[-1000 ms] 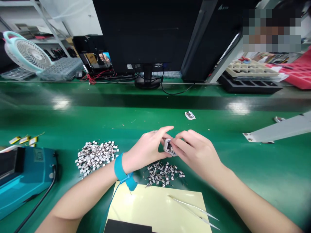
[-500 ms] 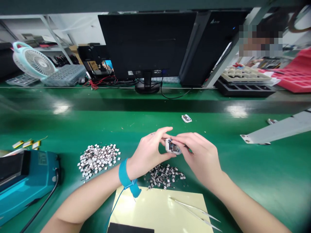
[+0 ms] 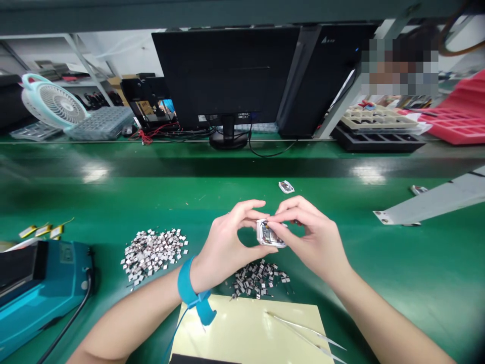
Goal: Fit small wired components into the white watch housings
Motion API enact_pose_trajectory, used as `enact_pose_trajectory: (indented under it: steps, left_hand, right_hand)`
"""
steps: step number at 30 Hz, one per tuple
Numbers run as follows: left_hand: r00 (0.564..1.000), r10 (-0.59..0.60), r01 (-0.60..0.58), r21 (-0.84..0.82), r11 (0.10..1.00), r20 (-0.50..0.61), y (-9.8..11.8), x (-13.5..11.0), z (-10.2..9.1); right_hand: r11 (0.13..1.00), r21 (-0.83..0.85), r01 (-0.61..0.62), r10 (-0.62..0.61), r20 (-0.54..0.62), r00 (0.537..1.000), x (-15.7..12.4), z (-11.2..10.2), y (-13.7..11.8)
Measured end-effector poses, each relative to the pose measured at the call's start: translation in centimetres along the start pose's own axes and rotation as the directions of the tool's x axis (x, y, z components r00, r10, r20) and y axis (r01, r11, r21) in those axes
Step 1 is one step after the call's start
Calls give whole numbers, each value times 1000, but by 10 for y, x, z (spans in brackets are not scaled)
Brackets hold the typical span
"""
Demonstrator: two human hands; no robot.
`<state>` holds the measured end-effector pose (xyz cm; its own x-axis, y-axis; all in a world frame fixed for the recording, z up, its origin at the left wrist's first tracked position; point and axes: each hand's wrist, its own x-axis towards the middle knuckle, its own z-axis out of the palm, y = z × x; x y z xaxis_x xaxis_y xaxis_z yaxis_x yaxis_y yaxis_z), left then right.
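Observation:
Between both hands is a small white electronic housing (image 3: 271,236) with circuit parts showing inside. My left hand (image 3: 223,242) grips it from the left, thumb along the lower edge and fingers behind the upper edge. Across its upper right side, my right hand (image 3: 320,242) has thumb and forefinger closed at the housing; whether a tiny part is pinched there is hidden. Below the hands lies a pile of small dark-and-silver parts with leads (image 3: 257,279). A larger pile of small silver-white square parts (image 3: 153,253) sits to the left. A teal wrist strap (image 3: 187,283) circles my left wrist.
Tweezers (image 3: 303,331) lie on a cream mat (image 3: 227,328). A teal machine (image 3: 71,273) and yellow battery cells (image 3: 42,230) are at left. Another housing (image 3: 286,187) lies beyond the hands. A grey metal bracket (image 3: 428,199) juts in from the right. A monitor (image 3: 231,76) stands behind.
The housing is tilted to show more of its inside. My right thumb now lies across its right side, and the right fingers are lifted and more bent. The view has shifted slightly.

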<state>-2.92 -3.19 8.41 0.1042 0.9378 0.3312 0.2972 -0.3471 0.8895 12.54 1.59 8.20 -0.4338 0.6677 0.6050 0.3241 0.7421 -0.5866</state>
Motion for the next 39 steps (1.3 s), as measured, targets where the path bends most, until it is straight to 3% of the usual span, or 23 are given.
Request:
enact_pose_trajectory:
  steps: [3,7,17,20,22,24,26,27,29,31,33,36,39]
  left_hand:
    - [1000,-20,20,1,1000,-3,-1,0,2]
    - [997,-57,58,-8,998,54,-3,0,3]
    - [985,-115,113,22,993,127,-9,-1,2]
    - [985,-123,120,30,992,121,-11,-4,4]
    - [980,-146,140,54,989,135,-16,-7,7]
    - [971,-185,169,109,979,150,-28,-11,6]
    - [967,-219,194,184,964,126,-46,-14,-1]
    - [969,-230,205,223,953,90,-57,-16,-6]
    - [970,-244,226,321,920,15,-75,-21,-20]
    - [973,-232,216,416,883,-11,-84,-25,-34]
    - [983,-185,156,487,859,12,-82,-29,-40]
    - [978,-89,-20,513,858,187,-65,-26,-30]
    - [877,-29,-207,432,878,480,-53,-16,-3]
  right_hand:
    - [969,-209,135,-124,68,990,-1,-7,-1]
    - [827,-471,307,-251,180,951,0,-16,-6]
    - [704,-484,519,-303,457,836,15,-13,-6]
    - [644,-457,614,-369,518,772,14,-7,-8]
    - [651,-374,660,-379,593,710,15,-5,-5]
    - [715,-252,652,-356,671,651,19,-5,9]
    - [799,-185,572,-298,705,644,28,-9,38]
    - [825,-260,502,-231,655,719,33,-11,57]
    - [822,-375,429,-137,601,787,44,-16,99]
    - [802,-454,388,-65,578,813,52,-17,139]
    - [786,-488,381,-21,594,804,57,-15,167]
    - [777,-506,374,38,630,775,61,-8,188]
    - [777,-520,354,95,654,750,66,-5,195]
